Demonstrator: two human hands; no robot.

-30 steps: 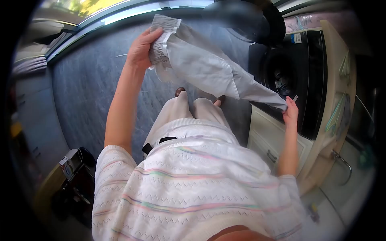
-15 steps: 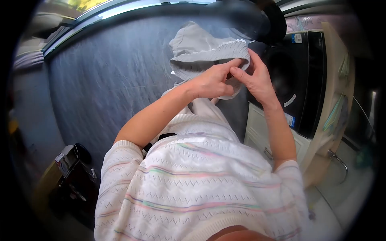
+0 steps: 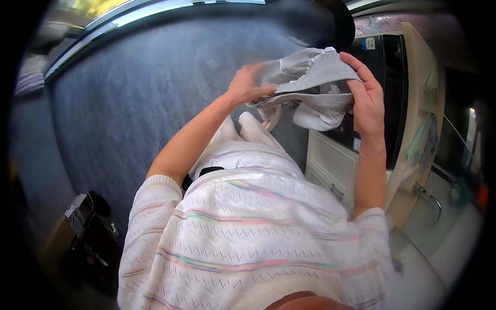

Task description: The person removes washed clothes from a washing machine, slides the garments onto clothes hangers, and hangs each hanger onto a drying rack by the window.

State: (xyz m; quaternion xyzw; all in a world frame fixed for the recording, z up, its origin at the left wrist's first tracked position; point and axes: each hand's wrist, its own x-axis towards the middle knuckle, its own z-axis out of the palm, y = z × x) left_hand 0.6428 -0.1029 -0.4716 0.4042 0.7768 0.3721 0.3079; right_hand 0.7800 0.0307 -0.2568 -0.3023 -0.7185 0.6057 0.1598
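Observation:
A light grey cloth garment (image 3: 325, 72) with a gathered, elastic-looking band hangs in front of me, its opening facing me. White trim runs along the band, and a pale inner part (image 3: 316, 116) bulges below. My left hand (image 3: 249, 85) pinches the garment's left edge, thumb in front, the other fingers partly blurred. On the opposite side, my right hand (image 3: 368, 95) grips the band's end, with fingers over the outside and the thumb near the opening. The cloth between the two hands is stretched sideways. Whether it is shorts or another item, I cannot tell.
A black front-loading machine (image 3: 395, 93) stands at the right, beside a white cabinet door (image 3: 330, 165) and a wooden shelf panel (image 3: 421, 103). Dark grey floor (image 3: 129, 93) spreads left. A blurred dark object (image 3: 310, 23) is at the top. A small box (image 3: 77, 209) sits lower left.
My hands, close together at the band's right end before, are now apart. My left hand has moved left to the other edge, my right hand rightward, and the garment has turned and shifted right.

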